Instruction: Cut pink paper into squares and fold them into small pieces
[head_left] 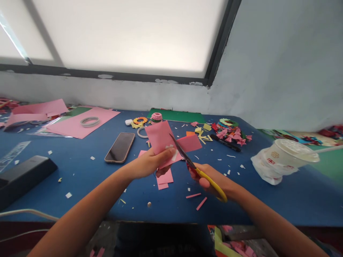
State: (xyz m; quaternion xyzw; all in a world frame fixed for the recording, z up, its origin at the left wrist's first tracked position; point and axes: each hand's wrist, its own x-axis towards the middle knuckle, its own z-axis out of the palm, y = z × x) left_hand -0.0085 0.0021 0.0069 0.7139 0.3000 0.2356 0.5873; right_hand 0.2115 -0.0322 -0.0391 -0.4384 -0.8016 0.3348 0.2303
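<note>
My left hand [158, 162] pinches a sheet of pink paper [158, 135] above the blue table, thumb on top. Under that thumb lies a small white piece [172, 150], its kind unclear. My right hand [205, 178] is closed on a pair of scissors [211, 182] with yellow handles and dark blades. Their blades lie against the pink paper, pointing up and left, and one strip of the paper sticks out to the right beyond them. Beneath my left hand, smaller pink paper pieces [164, 180] rest on the table.
A phone [120, 147] lies left of my hands. Paper stars [230, 134], a black marker [226, 142] and a bagged cup [278, 160] are on the right. A tape roll [90, 121] rests on pink sheets [77, 132] at the left. Paper scraps dot the blue table [91, 182].
</note>
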